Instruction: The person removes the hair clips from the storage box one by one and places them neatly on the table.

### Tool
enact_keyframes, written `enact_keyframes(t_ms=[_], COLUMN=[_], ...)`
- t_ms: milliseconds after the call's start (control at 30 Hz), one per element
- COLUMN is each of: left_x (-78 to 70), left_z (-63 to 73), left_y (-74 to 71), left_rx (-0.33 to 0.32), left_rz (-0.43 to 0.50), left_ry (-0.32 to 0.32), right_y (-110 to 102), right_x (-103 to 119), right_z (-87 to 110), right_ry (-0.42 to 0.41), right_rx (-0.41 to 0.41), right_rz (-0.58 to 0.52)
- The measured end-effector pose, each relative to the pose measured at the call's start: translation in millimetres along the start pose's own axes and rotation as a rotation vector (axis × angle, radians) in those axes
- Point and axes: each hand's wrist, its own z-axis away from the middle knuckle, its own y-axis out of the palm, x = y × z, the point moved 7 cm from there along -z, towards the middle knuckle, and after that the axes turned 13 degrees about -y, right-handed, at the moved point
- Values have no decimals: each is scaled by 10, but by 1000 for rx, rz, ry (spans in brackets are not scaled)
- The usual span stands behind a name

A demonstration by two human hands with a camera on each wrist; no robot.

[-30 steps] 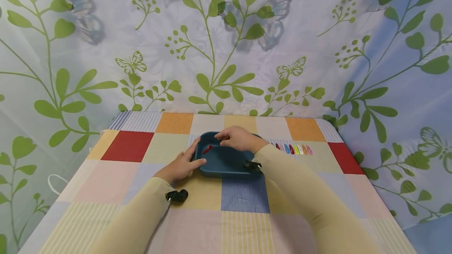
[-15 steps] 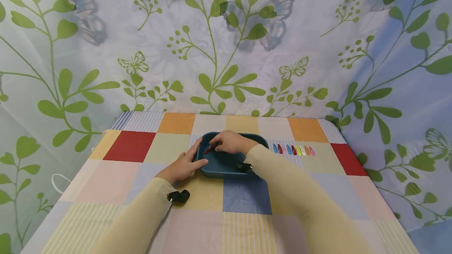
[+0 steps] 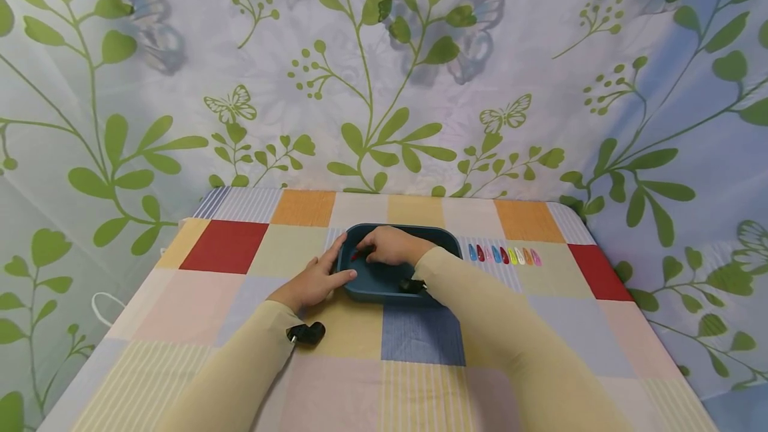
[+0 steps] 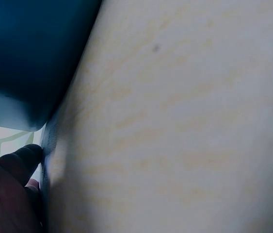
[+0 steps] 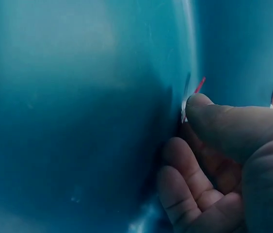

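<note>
A dark blue-green tray (image 3: 375, 280) with raised walls sits on the patchwork cloth. Inside it, near the left wall, my right hand (image 3: 395, 245) pinches a red hair clip (image 5: 200, 85) between thumb and forefinger. Most of the clip is covered by the fingers, and its red tip sticks out past the thumb in the right wrist view. The other fingers of that hand are curled low against the tray floor. My left hand (image 3: 315, 283) rests along the tray's left side, fingers extended and thumb at the front left corner.
To the right of the tray lies a row of several coloured hair clips (image 3: 505, 255). A patterned curtain (image 3: 384, 72) hangs behind the table. A white cable loop (image 3: 107, 309) shows past the table's left edge.
The right hand has come down and left onto the red hair clip, which lay loose in the tray, and now pinches it. The left hand stays against the tray.
</note>
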Motion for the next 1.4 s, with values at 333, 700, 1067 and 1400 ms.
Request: enact_keyframes(t_ms=[333,700,1067,1400], left_x=[-2,9,22,28], left_z=[-10,-26,-22,-37], left_y=[-7,7,1,9], left_rx=[-6,-5,-7,-2], left_rz=[-18,-8,-5,2], left_ry=[-19,10,-15,-20], right_y=[10,18,52,78], right_x=[35,47,107,129], right_z=[-19,-31,-48,-52], right_ry=[-33,-51,-96,-116], right_rx=[-4,-11,41,70], right_rz=[3,97,121,142])
